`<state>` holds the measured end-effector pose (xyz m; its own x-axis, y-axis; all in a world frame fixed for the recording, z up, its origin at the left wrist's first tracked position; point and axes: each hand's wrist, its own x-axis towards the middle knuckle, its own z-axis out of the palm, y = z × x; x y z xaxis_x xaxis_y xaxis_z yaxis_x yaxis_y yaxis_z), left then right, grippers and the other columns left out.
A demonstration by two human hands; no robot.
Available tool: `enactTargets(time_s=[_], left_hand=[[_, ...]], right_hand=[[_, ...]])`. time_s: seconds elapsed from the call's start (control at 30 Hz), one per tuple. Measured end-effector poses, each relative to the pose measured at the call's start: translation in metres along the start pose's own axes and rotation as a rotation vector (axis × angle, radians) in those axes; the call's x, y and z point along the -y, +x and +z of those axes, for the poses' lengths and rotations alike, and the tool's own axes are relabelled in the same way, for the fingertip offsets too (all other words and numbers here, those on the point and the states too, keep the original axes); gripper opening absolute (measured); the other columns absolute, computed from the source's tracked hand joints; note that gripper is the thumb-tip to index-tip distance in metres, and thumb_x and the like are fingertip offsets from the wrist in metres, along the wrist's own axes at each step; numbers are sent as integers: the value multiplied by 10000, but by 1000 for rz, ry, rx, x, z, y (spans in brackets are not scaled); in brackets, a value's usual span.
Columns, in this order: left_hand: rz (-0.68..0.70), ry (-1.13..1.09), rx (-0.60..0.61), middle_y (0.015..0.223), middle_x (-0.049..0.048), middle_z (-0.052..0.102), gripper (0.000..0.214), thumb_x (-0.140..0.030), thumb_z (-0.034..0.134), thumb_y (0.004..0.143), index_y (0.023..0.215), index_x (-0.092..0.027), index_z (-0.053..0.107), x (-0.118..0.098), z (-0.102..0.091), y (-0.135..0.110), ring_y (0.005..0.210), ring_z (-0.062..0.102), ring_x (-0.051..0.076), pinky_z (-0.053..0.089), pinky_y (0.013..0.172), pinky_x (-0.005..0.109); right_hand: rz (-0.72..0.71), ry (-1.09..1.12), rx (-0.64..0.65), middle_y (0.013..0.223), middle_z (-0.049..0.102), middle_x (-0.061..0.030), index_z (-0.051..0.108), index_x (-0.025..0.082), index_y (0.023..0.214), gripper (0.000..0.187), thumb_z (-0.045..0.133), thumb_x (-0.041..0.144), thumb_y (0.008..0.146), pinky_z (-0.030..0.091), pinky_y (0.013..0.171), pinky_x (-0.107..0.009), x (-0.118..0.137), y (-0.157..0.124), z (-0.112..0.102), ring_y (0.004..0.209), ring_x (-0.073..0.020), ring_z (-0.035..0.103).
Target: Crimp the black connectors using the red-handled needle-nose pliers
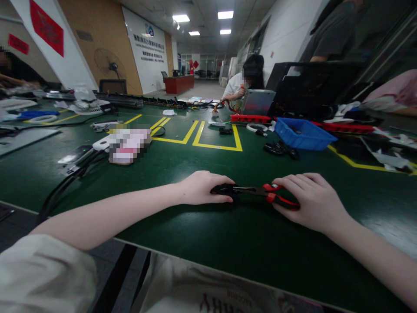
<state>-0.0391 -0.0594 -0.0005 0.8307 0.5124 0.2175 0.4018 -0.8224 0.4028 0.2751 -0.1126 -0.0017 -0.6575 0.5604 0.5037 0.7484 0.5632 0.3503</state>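
Observation:
My right hand (314, 200) is closed around the red-and-black handles of long-nose pliers (256, 190), which point left. The pliers' tips reach a small black part (223, 189) that my left hand (200, 187) pinches between thumb and fingers. Most of this part is hidden in my grip, so its kind is unclear, and I cannot tell whether the jaws clamp it. Both hands are just above the green tabletop (208, 243), close to its front edge.
A blue bin (304, 134) stands at right, with several black pieces (280, 149) beside it. Leftward lie a pixelated phone-like item (128, 150), a white power strip (102, 142) and black cables (70, 182). Across the table, a person (233, 84) sits near a metal box (258, 102).

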Motion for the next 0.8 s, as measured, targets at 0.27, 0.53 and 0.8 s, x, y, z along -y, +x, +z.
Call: enactTargets(time_s=[0.27,0.53,0.8], left_hand=[[20,-16,17,1002,47,715,430,-476,579,932,1266,-205,592,-1,-2,1,850,669,181,445,687,253],[7,72,53,831,36,695,477,-568,532,933,1230,-205,618,2,-2,2,706,639,170,401,625,246],[18,65,54,871,41,713,481,-576,515,939,1230,-209,625,4,0,3,705,642,164,394,627,247]], right_hand=[[28,26,18,940,713,-91,614,184,1031,277,603,367,825,419,726,-383,1,0,-1,773,-234,648],[26,14,16,946,711,-92,602,190,1042,266,586,346,827,405,732,-391,2,0,-2,804,-247,653],[4,-18,9,944,702,-89,586,187,1046,266,581,355,840,405,745,-395,2,1,-2,804,-241,651]])
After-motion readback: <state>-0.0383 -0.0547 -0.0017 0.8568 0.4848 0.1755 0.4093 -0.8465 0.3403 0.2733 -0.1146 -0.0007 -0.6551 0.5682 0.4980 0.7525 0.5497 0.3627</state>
